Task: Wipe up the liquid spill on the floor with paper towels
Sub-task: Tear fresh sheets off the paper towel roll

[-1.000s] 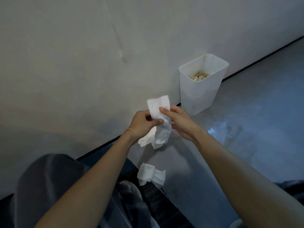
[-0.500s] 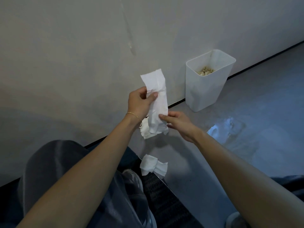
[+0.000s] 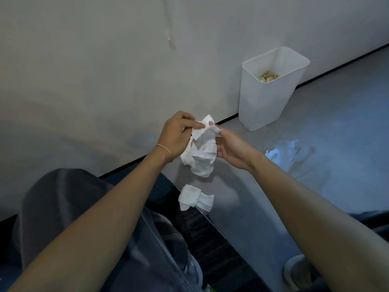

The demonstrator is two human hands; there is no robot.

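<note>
Both hands hold one crumpled paper towel point(image 3: 203, 153) in the air above the floor point(image 3: 242, 218), close to its wall edge. The left hand point(image 3: 176, 137) pinches the towel's top between thumb and curled fingers (a thin bracelet point(image 3: 163, 146) sits on that wrist). The right hand point(image 3: 232, 148) grips the towel's right side, fingers curled round it. Below them a second wad point(image 3: 195, 198) lies on the floor beside the person's knee point(image 3: 59, 192). The spill point(image 3: 291, 150) shines on the floor to the right of the hands, just in front of a white bin point(image 3: 265, 106) that stands against the wall point(image 3: 105, 70), with pale bits inside.
</note>
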